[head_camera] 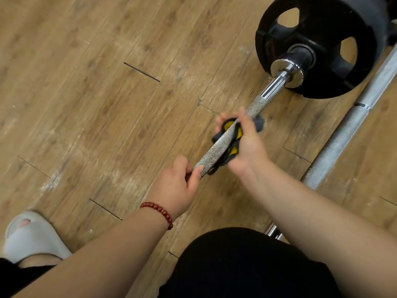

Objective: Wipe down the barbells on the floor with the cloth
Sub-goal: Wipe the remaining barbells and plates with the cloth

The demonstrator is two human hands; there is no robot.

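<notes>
Two hands hold the barbell (221,141). Our left hand (176,183) grips it farther from the weight plate (318,24); our right hand (250,145) clasps the cloth (227,125) round it, nearer that plate.

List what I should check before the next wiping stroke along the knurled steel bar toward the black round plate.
1. Right hand grips grey-and-yellow cloth: ok.
2. Cloth surrounds knurled steel bar fully: not ok, top side bare.
3. Left hand holds bar's near part: ok.
4. Bar free up to black round plate: ok.
5. Second grey steel bar on wooden floor wiped: cannot tell.
</notes>
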